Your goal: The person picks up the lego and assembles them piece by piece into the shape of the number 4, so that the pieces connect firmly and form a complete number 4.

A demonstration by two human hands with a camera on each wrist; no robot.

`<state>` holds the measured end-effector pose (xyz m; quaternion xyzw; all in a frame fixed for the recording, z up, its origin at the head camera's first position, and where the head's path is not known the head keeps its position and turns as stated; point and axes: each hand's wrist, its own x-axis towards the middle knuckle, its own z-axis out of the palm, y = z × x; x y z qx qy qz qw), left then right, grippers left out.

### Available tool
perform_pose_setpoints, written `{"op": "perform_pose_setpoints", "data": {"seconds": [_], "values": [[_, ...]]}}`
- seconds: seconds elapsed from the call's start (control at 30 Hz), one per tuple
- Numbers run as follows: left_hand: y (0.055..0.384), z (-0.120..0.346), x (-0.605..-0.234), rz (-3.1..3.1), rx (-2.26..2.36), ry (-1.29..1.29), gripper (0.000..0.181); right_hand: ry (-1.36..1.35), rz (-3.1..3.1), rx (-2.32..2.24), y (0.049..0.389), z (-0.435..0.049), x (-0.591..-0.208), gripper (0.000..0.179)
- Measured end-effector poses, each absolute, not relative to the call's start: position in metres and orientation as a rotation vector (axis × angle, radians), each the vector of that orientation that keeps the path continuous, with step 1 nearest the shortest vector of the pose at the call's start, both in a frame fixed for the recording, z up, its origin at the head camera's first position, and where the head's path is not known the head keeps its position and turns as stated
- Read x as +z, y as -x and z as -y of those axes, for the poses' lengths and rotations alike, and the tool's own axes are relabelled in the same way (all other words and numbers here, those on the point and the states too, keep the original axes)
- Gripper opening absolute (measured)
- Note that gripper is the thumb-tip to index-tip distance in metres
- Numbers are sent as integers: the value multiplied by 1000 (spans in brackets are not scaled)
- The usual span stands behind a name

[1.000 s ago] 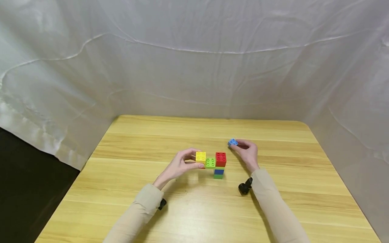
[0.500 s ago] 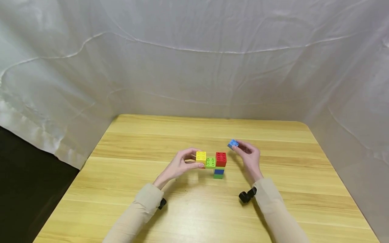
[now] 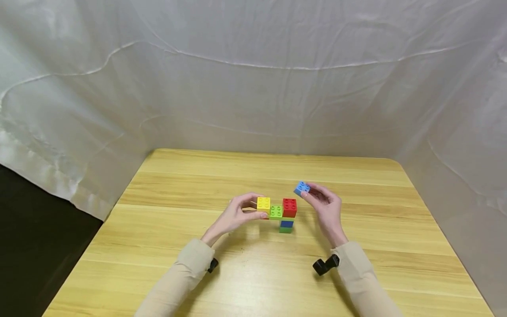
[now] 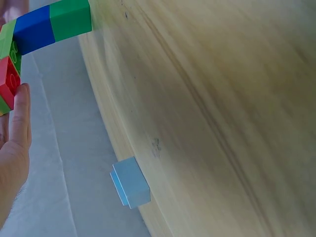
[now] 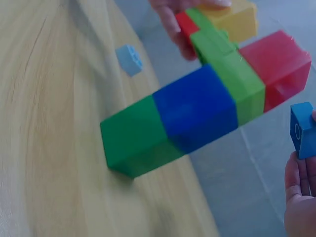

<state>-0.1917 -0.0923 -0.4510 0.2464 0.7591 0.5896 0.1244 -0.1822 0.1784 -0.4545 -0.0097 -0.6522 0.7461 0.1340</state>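
Note:
My left hand (image 3: 233,218) grips the left end of a toy brick structure, with the thumb in front of its yellow brick (image 3: 263,204). A red brick (image 4: 9,81) sits under that end, against the fingers. A light green piece (image 3: 276,211) spans across to a second red brick (image 3: 289,207) on top at the right. Below the right end, a dark blue brick (image 5: 195,108) stands on a green brick (image 5: 140,138), whose bottom is at the table. To the right, my right hand (image 3: 326,211) pinches a blue brick (image 3: 302,188), tilted and apart from the structure.
A light blue brick (image 4: 132,181) lies on the wooden table (image 3: 190,176) toward its far side, seen in both wrist views. In the head view the left hand mostly hides that place. Pale curtains (image 3: 253,97) surround the table at the back and sides.
The right hand has raised the blue brick a little, tilted it and drawn it slightly left, its wrist swinging toward me. The left hand and the structure have shifted very slightly right.

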Motion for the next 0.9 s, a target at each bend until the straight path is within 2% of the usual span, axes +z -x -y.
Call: {"op": "perform_pose_setpoints", "data": {"seconds": [0.23, 0.57, 0.9], "values": [[193, 90, -452, -2217, 1711, -714, 42, -105, 1843, 2174, 171, -174, -445, 32], [194, 88, -452, -2236, 1691, -707, 42, -365, 1785, 2245, 163, -169, -443, 35], [194, 86, -452, -2242, 1686, -701, 42, -489, 1810, 2255, 162, -170, -444, 31]]}}
